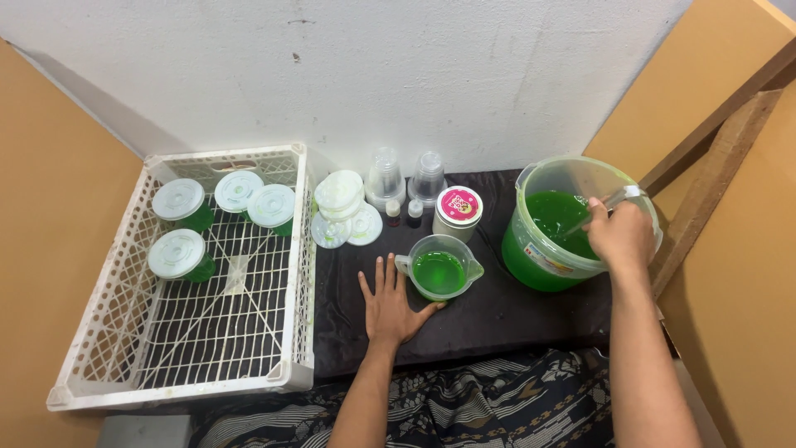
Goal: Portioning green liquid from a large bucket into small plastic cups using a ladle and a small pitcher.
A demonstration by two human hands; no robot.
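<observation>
While my left hand (pixel 388 305) lies flat and spread on the dark cloth (pixel 497 319) beside the jug of green liquid (pixel 439 267), my right hand (pixel 620 235) grips a stirrer (pixel 618 199) in the green bucket (pixel 572 220); lidded cups (pixel 177 255) sit in the white crate (pixel 99 332).

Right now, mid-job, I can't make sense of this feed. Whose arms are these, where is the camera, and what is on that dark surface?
The single picture comes from a camera worn on a person's head, looking down at their own bare arms. The left hand lies flat and open on the dark cloth, beside a small jug of green liquid. The right hand grips a utensil dipped into a big green bucket of the same liquid. Behind the jug stand a pink-lidded jar, two small bottles, stacked clear cups and loose lids. On the left, a white crate holds four lidded cups of green liquid.
</observation>
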